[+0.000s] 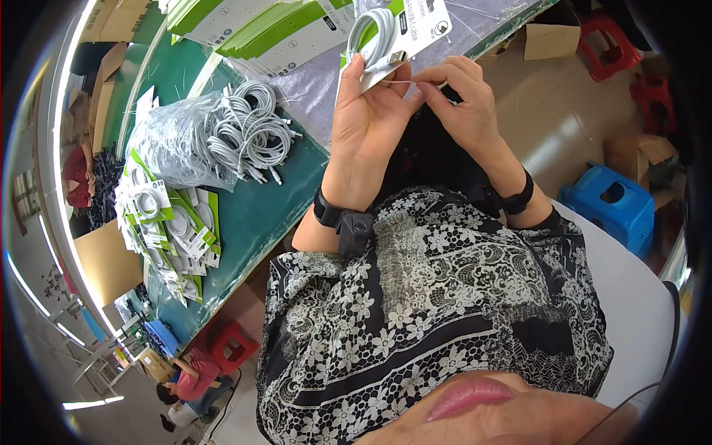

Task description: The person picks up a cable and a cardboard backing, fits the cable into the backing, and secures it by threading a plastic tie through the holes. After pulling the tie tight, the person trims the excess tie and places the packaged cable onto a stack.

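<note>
My left hand [367, 122] holds a white and green packaging card [426, 24] against the table's edge, its thumb at the lower corner. On that card lies a coiled white cable [376, 35], its metal plug pointing toward my right hand. Just beside it, my right hand [467, 95] is closed in a pinch on a thin white tie [397, 81] that runs across to my left fingers. How the tie passes through the card is hidden behind the fingers.
Stacked green and white cards [278, 41] lie on the far table. A plastic bag [178, 137] spills coiled cables [256, 133] on the left, with carded cables [174, 230] nearer me. A blue stool [612, 204] and red stools [608, 48] stand right. Another person [196, 378] sits lower left.
</note>
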